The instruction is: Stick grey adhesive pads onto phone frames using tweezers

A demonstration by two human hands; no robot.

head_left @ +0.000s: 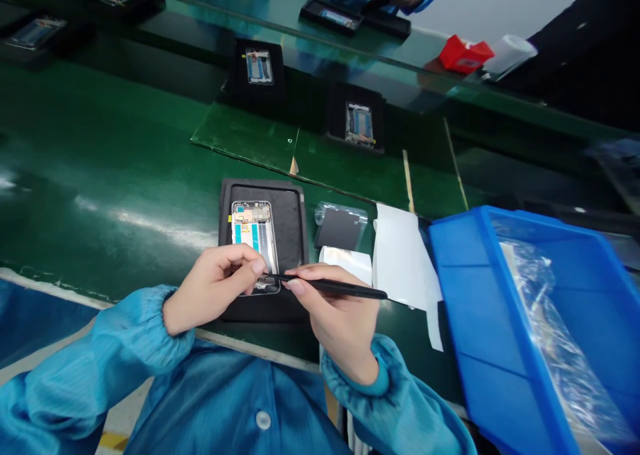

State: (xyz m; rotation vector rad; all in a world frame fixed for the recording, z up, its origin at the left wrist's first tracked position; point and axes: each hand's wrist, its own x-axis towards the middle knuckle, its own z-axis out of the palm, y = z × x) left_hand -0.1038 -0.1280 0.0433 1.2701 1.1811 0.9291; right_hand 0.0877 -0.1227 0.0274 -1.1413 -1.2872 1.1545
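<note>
Two hands of ours work at a phone frame (254, 242) on a black mat (287, 222): our right grip (340, 315) pinches a black stylus (340, 287), its tip at the frame's lower edge; our left grip (213, 288) curls against the frame, and whether it pinches anything we cannot tell. Blue strips (255, 237) lie in place on it.

Glossy green assembly bench (110, 142); pale floor (125, 408)

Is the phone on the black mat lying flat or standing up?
Lying flat: the phone rests level on the black mat.
</note>
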